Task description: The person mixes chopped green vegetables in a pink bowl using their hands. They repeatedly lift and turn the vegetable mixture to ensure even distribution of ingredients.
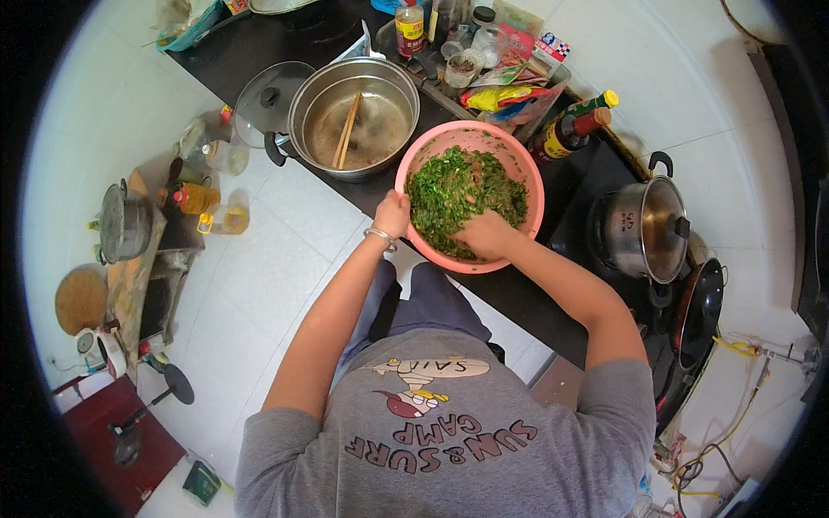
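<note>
Head view: our left grip [394, 215] clasps the pink bowl [534, 197] by its rim; rightward, our right grip [485, 236] rests in chopped greens [453, 190], closed or not we cannot tell.

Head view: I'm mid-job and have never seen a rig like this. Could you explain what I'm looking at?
There is no robot here. A head-worn fisheye camera looks down on a person's own bare hands, so straight edges bend toward the rim. Picture left is the person's left.

The left hand holds the rim of a pink bowl. The right hand reaches into the chopped greens inside; its fingertips are partly hidden.

On the black counter stands an open pot with chopsticks in it, beside a glass lid. Farther right is a lidded pot.
</note>
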The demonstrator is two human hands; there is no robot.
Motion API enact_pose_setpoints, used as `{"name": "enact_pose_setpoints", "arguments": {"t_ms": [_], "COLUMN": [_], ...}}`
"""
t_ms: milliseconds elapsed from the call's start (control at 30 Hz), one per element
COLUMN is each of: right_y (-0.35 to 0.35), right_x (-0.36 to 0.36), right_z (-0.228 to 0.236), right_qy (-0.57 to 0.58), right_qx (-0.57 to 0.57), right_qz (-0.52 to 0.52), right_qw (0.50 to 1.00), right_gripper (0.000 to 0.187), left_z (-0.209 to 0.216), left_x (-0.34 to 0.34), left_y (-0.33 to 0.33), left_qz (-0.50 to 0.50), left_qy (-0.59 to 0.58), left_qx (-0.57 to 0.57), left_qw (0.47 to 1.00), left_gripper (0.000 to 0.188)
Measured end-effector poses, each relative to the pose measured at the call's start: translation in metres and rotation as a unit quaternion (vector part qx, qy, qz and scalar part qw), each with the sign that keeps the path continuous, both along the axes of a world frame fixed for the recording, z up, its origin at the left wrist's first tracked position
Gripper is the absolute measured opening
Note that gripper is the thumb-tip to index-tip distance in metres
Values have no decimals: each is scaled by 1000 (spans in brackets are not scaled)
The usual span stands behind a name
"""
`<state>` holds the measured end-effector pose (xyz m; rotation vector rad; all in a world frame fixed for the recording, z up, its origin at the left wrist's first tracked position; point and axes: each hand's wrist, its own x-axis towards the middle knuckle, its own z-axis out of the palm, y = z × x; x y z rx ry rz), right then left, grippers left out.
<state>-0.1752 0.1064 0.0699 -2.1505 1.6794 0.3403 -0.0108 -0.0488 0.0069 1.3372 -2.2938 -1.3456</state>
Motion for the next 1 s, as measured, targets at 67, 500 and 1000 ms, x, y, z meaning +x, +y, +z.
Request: {"name": "enact_pose_setpoints", "arguments": {"t_ms": [67, 500, 1000], "right_y": [-18, -117, -92], "right_x": [-4, -59, -2], "right_z": [-13, 12, 22], "right_qy": [34, -126, -96], "right_qx": [-27, 29, 33], "right_qz": [-6, -335, 28], "right_qw": [999, 933, 994], "right_gripper": [34, 36, 19], "left_z": [2, 18, 10], "left_x": [2, -2, -1], "left_y": [0, -4, -6], "left_qz": [-1, 4, 4], "left_qy": [3, 7, 40], "left_qx": [0, 32, 20], "left_qw": [1000, 999, 999], "left_gripper": [31, 32, 31]}}
